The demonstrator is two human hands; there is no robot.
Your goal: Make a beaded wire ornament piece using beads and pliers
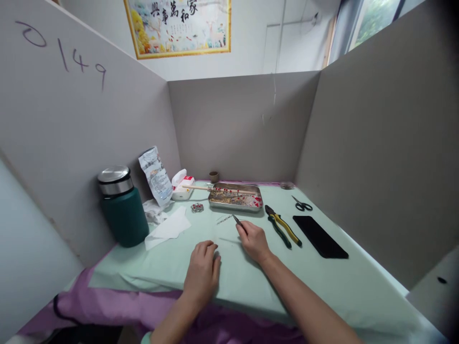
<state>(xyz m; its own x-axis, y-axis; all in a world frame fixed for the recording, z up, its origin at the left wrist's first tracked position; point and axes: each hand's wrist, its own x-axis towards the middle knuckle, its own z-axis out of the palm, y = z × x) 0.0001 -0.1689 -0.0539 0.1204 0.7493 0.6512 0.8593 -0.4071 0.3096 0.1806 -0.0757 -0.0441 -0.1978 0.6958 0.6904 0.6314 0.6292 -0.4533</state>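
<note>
My right hand [254, 240] is closed around a small pointed tool [236, 220] whose tip reaches toward a thin beaded strand [224, 219] on the pale green table cover [322, 282]. My left hand [203, 270] rests on the cover with its fingers curled under; nothing shows in it. Behind both hands stands a metal tray [215, 204] holding small red and gold beads, with a wooden stick [201, 188] lying across it.
Green-and-yellow pliers [283, 226], scissors [301, 205] and a black phone [320, 236] lie to the right. On the left stand a green flask [122, 208], a packet [156, 176], white paper [168, 228] and a bead cluster [197, 208]. Grey partition walls [376, 143] enclose the table.
</note>
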